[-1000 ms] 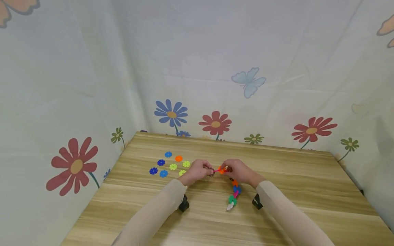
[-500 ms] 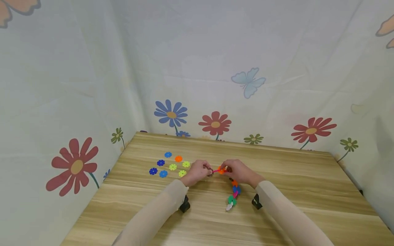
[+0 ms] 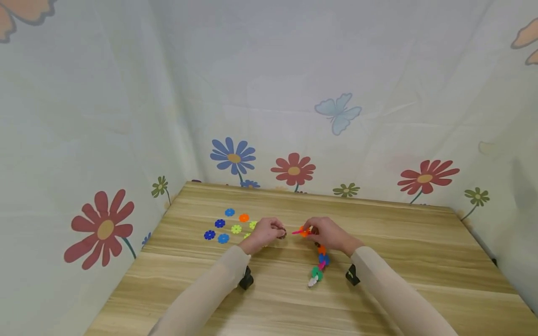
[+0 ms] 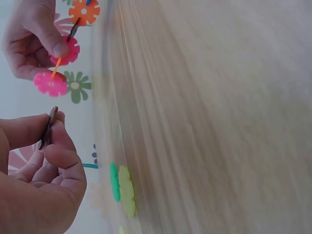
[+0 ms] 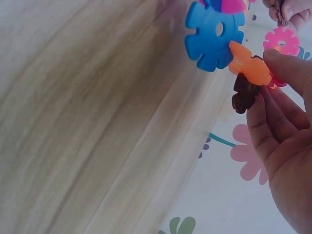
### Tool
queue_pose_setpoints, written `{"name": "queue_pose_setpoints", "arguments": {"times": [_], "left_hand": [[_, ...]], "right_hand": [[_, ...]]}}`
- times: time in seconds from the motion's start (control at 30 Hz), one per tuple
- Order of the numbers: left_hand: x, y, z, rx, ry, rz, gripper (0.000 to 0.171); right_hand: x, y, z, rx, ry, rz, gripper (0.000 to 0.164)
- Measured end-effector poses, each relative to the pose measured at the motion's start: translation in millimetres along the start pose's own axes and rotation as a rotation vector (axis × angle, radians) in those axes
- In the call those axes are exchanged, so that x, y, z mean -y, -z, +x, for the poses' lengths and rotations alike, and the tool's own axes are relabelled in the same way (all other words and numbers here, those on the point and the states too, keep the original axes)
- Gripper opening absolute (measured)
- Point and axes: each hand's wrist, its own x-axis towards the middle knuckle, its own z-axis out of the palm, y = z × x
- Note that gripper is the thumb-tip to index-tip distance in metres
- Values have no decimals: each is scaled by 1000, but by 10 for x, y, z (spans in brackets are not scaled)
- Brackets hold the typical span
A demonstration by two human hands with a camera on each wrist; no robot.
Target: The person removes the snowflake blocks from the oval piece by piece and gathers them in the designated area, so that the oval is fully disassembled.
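My left hand (image 3: 264, 233) pinches a brown snowflake disc (image 4: 48, 127), a notched plastic building piece, edge-on between thumb and fingers. Across a small gap, my right hand (image 3: 331, 234) grips a chain of interlocked discs near its upper end. A pink disc (image 4: 50, 84) forms that end, joined to an orange disc (image 3: 304, 232). Below my right fingers the chain hangs and curves toward me through a blue disc (image 5: 214, 36), a green disc (image 3: 317, 274) and a white disc (image 3: 313, 281). My fingers partly hide another pink disc (image 4: 71, 50) in the chain.
Loose snowflake discs lie left of my left hand on the wooden table (image 3: 399, 261): dark blue (image 3: 209, 234), light blue (image 3: 223, 238), orange (image 3: 244, 218) and yellow-green (image 3: 236, 229). My left hand partly covers some. A flower-printed curtain (image 3: 269, 93) stands behind the table.
My left hand has drawn slightly left with the brown disc, opening a gap from the pink end disc it was right against. My right hand and the chain have barely moved.
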Motion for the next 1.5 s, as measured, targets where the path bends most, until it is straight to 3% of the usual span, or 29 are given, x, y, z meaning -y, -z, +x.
{"name": "queue_pose_setpoints", "arguments": {"times": [0.3,0.57,0.77,1.07,1.5], "left_hand": [[18,174,-8,-35,46,-34,12],[35,324,-11,-18,-13,-48,16],[48,357,24,-4,-10,-6,20],[42,274,64,63,-28,17,28],[45,8,197,34,-72,168,28]], "right_hand": [[-10,9,-28,-1,6,-2,18],[-11,19,-55,-6,4,-6,18],[-30,20,-58,4,-8,6,19],[-56,25,-73,13,-35,13,18],[-99,43,-106,2,-18,6,16]]}}
